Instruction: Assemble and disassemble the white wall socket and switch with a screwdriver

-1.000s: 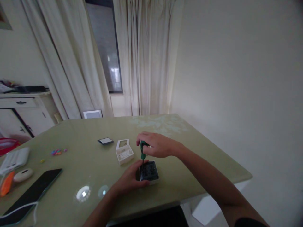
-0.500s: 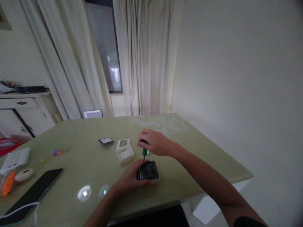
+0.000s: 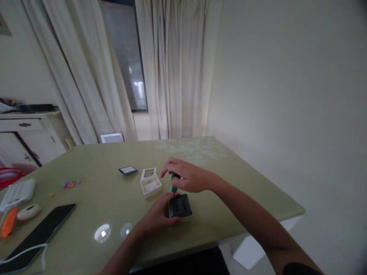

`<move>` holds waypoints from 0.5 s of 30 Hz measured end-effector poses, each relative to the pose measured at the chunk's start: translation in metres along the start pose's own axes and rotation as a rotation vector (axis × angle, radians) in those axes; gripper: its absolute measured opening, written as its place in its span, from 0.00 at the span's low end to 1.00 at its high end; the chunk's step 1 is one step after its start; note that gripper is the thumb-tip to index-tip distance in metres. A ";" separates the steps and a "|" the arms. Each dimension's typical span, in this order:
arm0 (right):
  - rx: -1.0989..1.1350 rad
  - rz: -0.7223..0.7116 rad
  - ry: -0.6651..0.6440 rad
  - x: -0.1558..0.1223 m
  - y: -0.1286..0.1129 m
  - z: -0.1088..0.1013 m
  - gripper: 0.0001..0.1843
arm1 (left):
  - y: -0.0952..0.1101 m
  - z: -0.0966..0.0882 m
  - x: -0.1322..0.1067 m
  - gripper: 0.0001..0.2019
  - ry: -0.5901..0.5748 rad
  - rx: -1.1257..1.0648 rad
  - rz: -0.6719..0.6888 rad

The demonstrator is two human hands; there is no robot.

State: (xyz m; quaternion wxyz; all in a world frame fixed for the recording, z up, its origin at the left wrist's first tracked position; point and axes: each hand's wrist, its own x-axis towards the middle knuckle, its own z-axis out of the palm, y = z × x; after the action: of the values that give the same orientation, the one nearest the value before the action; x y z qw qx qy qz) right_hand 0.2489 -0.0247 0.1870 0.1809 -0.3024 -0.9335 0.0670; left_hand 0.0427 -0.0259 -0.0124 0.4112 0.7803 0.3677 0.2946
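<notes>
On the table, my left hand [image 3: 161,214] grips the left side of a small square white box with a black insert [image 3: 180,206], perhaps an electrical wall socket. Its thumb lies along the near edge and its fingers reach the far edge. Above the box my right hand [image 3: 190,175] holds an upright screwdriver with a green and black handle [image 3: 174,187], gripped between thumb and fingers while the forefinger stretches out. The screwdriver's shaft points down at the left part of the insert, close to my left fingers; its tip is too small to make out.
Behind my left hand are an open white box [image 3: 151,186], a white frame [image 3: 149,173] and a dark flat panel [image 3: 127,170]. Leftward lie small coloured bits [image 3: 70,184], a phone [image 3: 43,235] with a white cable, an orange object [image 3: 10,222] and a white oval item [image 3: 28,212].
My right hand's fingers have loosened and shifted around the screwdriver handle, uncovering more of the green, and the handle sits slightly lower. My left hand stays on the box.
</notes>
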 end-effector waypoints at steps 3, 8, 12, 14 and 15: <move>-0.100 0.120 0.047 0.002 -0.003 0.003 0.10 | -0.001 0.000 0.000 0.42 -0.003 -0.005 0.004; -0.072 0.115 0.024 0.004 0.001 0.003 0.10 | 0.001 0.000 0.000 0.41 -0.008 -0.008 0.000; -0.029 0.070 0.012 0.003 0.003 0.001 0.11 | 0.003 0.000 0.000 0.41 -0.007 -0.011 0.012; -0.029 0.112 0.039 0.004 0.004 0.001 0.11 | 0.002 0.000 0.000 0.41 -0.007 -0.010 0.009; -0.022 0.116 0.040 0.004 0.004 0.001 0.11 | 0.001 0.000 0.000 0.41 -0.008 -0.010 0.006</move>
State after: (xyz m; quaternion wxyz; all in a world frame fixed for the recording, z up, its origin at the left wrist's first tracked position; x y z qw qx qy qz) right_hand 0.2481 -0.0190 0.1862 0.1919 -0.3593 -0.9112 0.0608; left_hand 0.0433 -0.0260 -0.0113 0.4158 0.7804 0.3623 0.2946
